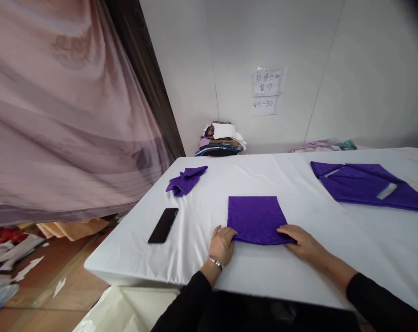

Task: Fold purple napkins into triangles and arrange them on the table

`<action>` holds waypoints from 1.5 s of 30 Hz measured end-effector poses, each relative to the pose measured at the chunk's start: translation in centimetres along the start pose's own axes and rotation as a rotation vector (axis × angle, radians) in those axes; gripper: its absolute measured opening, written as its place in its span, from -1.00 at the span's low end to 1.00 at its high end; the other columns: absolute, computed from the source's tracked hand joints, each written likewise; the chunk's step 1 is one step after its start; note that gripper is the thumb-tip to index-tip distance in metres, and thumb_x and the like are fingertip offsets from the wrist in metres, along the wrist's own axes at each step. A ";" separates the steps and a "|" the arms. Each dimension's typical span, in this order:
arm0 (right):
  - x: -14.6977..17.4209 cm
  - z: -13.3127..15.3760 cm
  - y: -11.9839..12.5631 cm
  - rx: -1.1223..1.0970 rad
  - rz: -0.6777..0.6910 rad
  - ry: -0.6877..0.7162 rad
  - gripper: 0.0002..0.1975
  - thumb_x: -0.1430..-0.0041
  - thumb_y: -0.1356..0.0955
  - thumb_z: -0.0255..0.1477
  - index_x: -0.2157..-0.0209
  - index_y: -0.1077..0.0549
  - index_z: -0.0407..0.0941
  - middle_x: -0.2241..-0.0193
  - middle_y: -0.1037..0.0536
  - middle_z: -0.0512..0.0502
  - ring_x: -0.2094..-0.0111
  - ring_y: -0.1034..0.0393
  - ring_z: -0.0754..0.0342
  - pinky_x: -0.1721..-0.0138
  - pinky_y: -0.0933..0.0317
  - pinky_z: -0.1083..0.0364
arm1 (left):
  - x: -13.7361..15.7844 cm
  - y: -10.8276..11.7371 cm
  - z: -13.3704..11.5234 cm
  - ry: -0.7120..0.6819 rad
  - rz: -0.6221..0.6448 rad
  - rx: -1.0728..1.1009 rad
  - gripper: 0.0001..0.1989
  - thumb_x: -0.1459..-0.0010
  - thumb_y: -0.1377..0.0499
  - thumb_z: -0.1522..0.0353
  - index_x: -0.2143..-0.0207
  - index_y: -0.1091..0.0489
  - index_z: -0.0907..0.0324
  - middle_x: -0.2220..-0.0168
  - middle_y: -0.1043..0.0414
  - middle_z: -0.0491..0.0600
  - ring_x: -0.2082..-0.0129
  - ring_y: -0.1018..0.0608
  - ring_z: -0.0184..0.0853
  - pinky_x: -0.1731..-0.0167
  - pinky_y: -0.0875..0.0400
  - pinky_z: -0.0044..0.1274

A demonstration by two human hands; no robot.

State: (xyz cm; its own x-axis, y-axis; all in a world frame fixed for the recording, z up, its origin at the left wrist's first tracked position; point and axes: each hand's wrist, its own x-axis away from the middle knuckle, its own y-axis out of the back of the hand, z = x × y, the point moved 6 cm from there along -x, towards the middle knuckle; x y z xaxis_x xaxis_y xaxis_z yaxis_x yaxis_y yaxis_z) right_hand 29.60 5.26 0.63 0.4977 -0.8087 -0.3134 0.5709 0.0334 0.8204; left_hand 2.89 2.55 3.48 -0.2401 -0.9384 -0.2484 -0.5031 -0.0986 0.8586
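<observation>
A pink curtain [73,106] hangs at the far left, with scattered scraps [18,253] on the floor below it. On the white-covered table [126,258], a black phone [163,226] lies near the left edge, and a crumpled purple cloth [186,180] sits just beyond it. Past the table's far edge is a stack of folded fabrics [220,139] against the wall. The left hand [222,245], wearing a bracelet [215,262] at the wrist, grips the near left corner of a flat purple square [254,219] — this cloth lies on the table, directly in front of the person. Handwritten notes [268,90], the lower reading 45–50, are fixed to the wall above. The right hand [305,243] pinches the square's near right corner between thumb and fingers. Farther right, pastel fabrics [315,146] show behind the table, and a larger purple piece [357,184] lies spread near the far side — two pale strips [387,190] show on it.
</observation>
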 end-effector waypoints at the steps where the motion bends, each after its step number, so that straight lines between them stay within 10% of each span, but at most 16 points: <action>1: 0.1 -0.4 -0.1 -0.014 -0.017 0.000 -0.65 -0.06 -0.27 -0.38 0.08 -0.43 -0.03 0.08 -0.47 -0.14 0.05 -0.33 -0.10 0.02 -0.23 -0.13 | 0.1 0.0 0.1 0.006 0.002 -0.004 -0.55 0.14 -0.01 0.64 0.22 -0.39 0.08 0.19 -0.49 -0.09 0.11 -0.44 -0.33 -0.11 -0.07 -0.27; 23: 6.1 -1.1 2.5 0.020 0.052 0.053 -0.55 -0.07 -0.20 -0.54 -0.01 -0.37 0.02 -0.04 -0.38 -0.09 -0.11 -0.17 -0.07 -0.10 -0.06 -0.15 | -1.9 -3.4 -2.5 -0.215 0.155 -0.122 -0.58 -0.08 0.00 0.54 0.03 -0.34 0.04 -0.04 -0.35 -0.07 -0.10 -0.28 -0.23 -0.15 0.01 -0.18; 35: 5.4 2.0 1.4 -0.048 0.155 0.088 -0.62 -0.16 -0.18 -0.48 0.02 -0.40 0.04 -0.06 -0.36 -0.11 -0.11 -0.17 -0.07 -0.15 0.11 -0.25 | -1.8 -1.2 0.8 -0.008 0.131 -0.109 -0.45 0.07 0.03 0.65 0.04 -0.35 0.08 -0.05 -0.34 -0.05 -0.12 -0.28 -0.25 -0.14 -0.01 -0.17; 45: -5.5 4.6 0.3 0.037 0.096 0.054 -0.52 -0.24 -0.14 -0.21 -0.15 -0.18 -0.05 -0.17 -0.19 -0.13 -0.20 0.03 -0.05 -0.18 0.16 -0.19 | -6.1 -4.1 -3.1 -0.001 0.103 -0.150 -0.50 -0.17 0.02 0.22 -0.11 -0.17 0.28 -0.20 -0.08 0.18 -0.21 -0.08 -0.07 -0.15 0.04 -0.14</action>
State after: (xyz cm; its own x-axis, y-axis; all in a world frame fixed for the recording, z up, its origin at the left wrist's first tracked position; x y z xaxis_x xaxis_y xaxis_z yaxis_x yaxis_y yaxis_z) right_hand 24.03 7.02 4.80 0.5840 -0.7700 -0.2572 0.4947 0.0863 0.8648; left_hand 8.99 7.60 2.85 -0.2852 -0.9457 -0.1558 -0.3461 -0.0499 0.9368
